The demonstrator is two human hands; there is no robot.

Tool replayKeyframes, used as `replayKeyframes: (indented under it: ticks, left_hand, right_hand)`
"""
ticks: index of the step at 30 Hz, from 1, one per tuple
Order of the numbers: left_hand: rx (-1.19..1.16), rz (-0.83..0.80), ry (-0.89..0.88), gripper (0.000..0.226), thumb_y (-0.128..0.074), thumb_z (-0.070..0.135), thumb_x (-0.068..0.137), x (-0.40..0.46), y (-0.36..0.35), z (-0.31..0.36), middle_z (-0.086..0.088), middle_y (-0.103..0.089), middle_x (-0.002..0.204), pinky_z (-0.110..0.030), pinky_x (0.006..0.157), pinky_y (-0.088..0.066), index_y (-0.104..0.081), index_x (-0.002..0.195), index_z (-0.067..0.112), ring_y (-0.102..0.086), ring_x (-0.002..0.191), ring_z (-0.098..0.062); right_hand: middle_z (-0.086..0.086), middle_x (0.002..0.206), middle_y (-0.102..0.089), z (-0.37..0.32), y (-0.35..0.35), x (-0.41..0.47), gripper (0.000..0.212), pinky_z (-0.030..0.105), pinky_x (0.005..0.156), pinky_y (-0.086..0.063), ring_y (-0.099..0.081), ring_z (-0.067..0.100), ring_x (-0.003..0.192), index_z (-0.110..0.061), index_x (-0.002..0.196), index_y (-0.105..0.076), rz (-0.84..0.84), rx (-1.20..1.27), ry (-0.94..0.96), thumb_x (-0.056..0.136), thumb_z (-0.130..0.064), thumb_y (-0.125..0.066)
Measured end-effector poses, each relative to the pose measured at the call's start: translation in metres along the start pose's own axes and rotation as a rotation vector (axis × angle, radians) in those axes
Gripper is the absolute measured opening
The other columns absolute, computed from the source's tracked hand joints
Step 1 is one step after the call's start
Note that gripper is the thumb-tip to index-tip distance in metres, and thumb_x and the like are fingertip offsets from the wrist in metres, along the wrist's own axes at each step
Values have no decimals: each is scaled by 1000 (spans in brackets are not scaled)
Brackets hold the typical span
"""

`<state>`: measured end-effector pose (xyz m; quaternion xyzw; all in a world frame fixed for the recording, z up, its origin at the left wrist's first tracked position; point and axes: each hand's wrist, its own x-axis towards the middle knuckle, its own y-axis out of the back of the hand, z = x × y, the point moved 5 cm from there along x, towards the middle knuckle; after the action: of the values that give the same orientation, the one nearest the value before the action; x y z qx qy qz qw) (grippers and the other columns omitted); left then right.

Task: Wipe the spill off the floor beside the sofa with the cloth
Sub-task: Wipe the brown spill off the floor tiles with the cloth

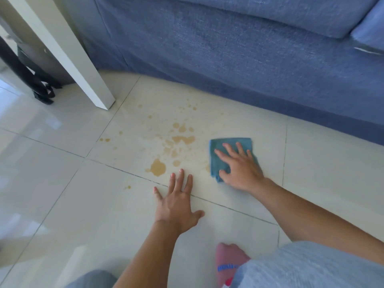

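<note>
At centre right, the right hand [241, 166] presses flat, fingers spread, on the folded cloth [220, 156] just beside the spill [178, 142]; the left hand [176, 204], flat and empty, braces on the floor [62, 204].

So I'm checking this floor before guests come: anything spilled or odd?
Yes: a tan spill is spattered over the tiles between the table leg and the cloth under the right hand.

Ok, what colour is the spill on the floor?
Light brown, tan puddles and droplets of spill on pale tile, seen in the head view.
</note>
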<state>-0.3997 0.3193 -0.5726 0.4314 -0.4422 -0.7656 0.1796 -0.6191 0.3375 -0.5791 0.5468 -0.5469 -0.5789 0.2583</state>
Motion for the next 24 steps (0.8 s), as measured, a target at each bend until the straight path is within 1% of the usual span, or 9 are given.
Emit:
replayKeyframes:
  ticks: [2,3,7,10,12,14,17,22,24]
  left_hand:
    - [-8,-5,7,106,-55,66,83,0,1,-1,6,28,162,-68,115,-4,12,156,28,21,150,-20]
    - [-17,-12,9,106,-56,66,84,-1,1,0,6,27,162,-68,116,-4,11,156,28,21,150,-20]
    - [-29,-7,8,106,-58,65,84,-1,3,0,7,27,162,-68,116,-5,11,156,28,22,150,-19]
    - [-35,-7,14,107,-59,66,83,2,3,-1,8,26,162,-68,116,-6,10,156,29,21,150,-18]
    - [-45,-16,19,108,-60,66,82,2,1,-2,8,26,162,-68,116,-6,9,156,29,21,150,-18]
    - [-52,-15,20,108,-61,65,82,1,1,-2,9,25,162,-67,116,-7,9,156,30,21,150,-17]
    - [-67,16,16,109,-62,67,80,2,5,-1,10,22,163,-64,118,-7,6,157,31,19,150,-15]
    - [-99,91,34,123,-65,72,73,-12,2,-19,8,16,165,-46,124,-2,8,157,21,15,151,-14]
    - [-86,87,43,122,-64,74,72,-23,0,-28,9,16,165,-43,124,-1,6,158,25,15,151,-13]
  right_hand:
    - [-13,169,-8,4,-12,-25,73,50,125,-5,2,23,156,-45,157,-20,-53,-35,153,87,-48,-41]
    - [-15,169,-7,17,-9,-30,73,48,125,-4,3,20,156,-46,156,-18,-74,-28,148,87,-49,-40]
    - [-11,170,0,28,10,7,75,53,124,0,6,26,156,-48,158,-10,-49,2,-118,91,-57,-43]
    - [-12,170,2,-21,-6,0,73,54,124,3,9,29,156,-47,158,-10,-25,-9,54,93,-59,-42]
    - [-17,169,2,-19,-22,-33,71,50,124,7,12,22,155,-49,158,-11,-43,-7,173,94,-60,-41]
    - [-18,169,0,11,-19,-36,72,47,124,7,12,17,155,-50,157,-10,-32,9,101,92,-65,-38]
    - [-12,170,-2,21,-1,2,75,53,124,4,8,25,156,-47,158,-11,12,29,-113,91,-68,-39]
    - [-15,169,-4,-14,-22,-26,72,48,125,4,8,21,156,-46,157,-17,-23,9,180,90,-60,-40]
    - [-14,169,-9,-5,-24,-41,71,46,125,2,7,18,156,-45,157,-20,-20,17,174,88,-58,-35]
